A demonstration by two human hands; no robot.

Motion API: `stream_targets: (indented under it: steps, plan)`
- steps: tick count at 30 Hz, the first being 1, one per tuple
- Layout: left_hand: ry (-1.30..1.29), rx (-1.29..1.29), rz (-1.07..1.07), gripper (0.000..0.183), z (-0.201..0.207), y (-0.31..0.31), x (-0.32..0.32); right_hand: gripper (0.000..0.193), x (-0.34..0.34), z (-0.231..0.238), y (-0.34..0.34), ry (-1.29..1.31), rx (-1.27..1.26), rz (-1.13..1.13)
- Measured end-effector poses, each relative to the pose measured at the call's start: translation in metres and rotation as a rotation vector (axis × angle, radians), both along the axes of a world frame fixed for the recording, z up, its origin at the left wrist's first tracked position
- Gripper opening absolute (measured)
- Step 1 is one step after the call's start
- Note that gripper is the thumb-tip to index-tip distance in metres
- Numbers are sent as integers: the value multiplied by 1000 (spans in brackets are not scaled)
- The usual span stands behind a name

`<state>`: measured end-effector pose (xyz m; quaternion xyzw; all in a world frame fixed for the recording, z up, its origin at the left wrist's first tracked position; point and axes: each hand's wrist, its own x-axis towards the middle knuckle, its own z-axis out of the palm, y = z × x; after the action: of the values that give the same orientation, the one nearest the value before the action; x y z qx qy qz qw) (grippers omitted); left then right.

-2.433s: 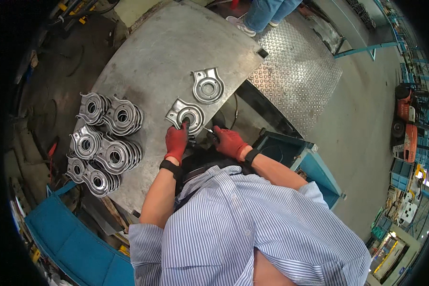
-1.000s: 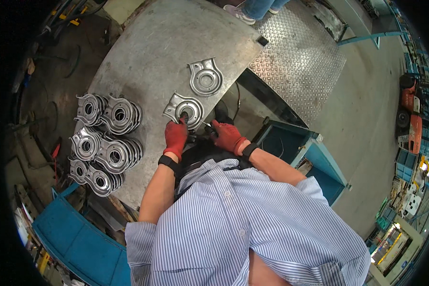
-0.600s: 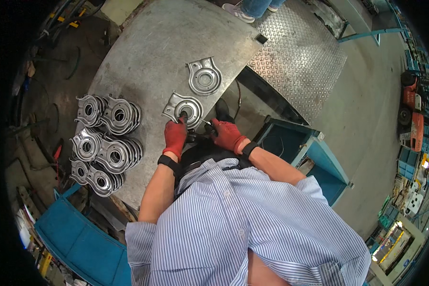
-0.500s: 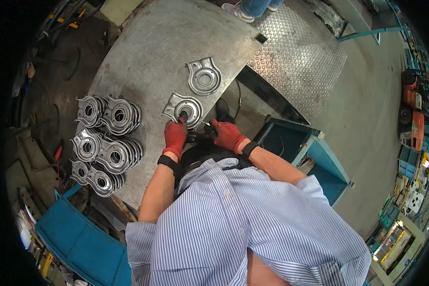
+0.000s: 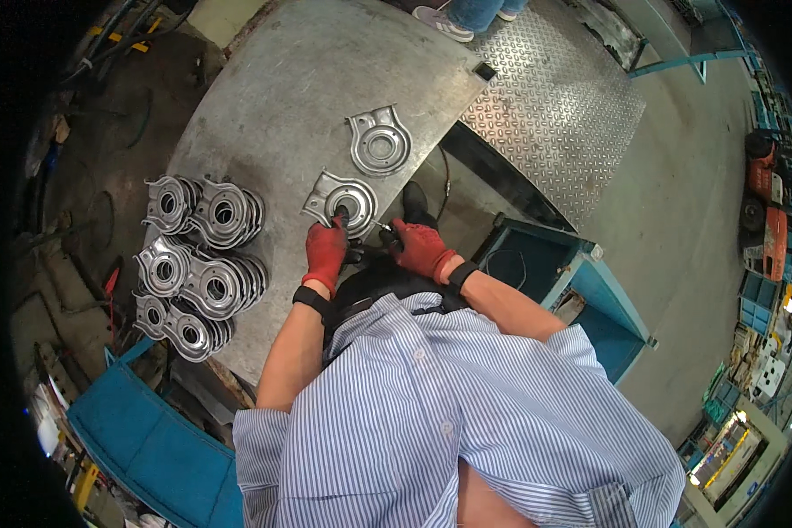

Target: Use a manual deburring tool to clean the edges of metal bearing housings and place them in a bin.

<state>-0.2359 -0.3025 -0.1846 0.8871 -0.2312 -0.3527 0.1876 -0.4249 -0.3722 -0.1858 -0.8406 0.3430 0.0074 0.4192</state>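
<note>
Silvery pressed steel is seen at the edge of a metal counter (image 5: 282,88), where a round-ended bracket (image 5: 333,187) is touched by the red-gloved left hand (image 5: 326,251), one finger laid over its ring; whether those fingers are clamped cannot be told. A slim-tipped tool (image 5: 385,228) is clamped in the right hand's (image 5: 420,249) fingers beside the rim. The bracket's flange is pointed upper left, its long axis set diagonally. Any marking is too small to be read.
</note>
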Motion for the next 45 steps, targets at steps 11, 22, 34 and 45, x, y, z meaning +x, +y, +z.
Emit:
stream_targets:
  steps: [11,22,34,45]
  plan:
    - [-15,-121,12,48,6,4,1,53,-5,-9,-1,-81,-24,-42]
    - [-88,-403,146,46,103,28,50,40,-39,3,-25,-214,-7,-281]
    - [-876,146,-102,40,126,88,169,37,-45,3,-52,-153,-69,-269]
    - [-341,-141,-377,44,83,-83,24,46,-56,13,-63,-90,-179,-300]
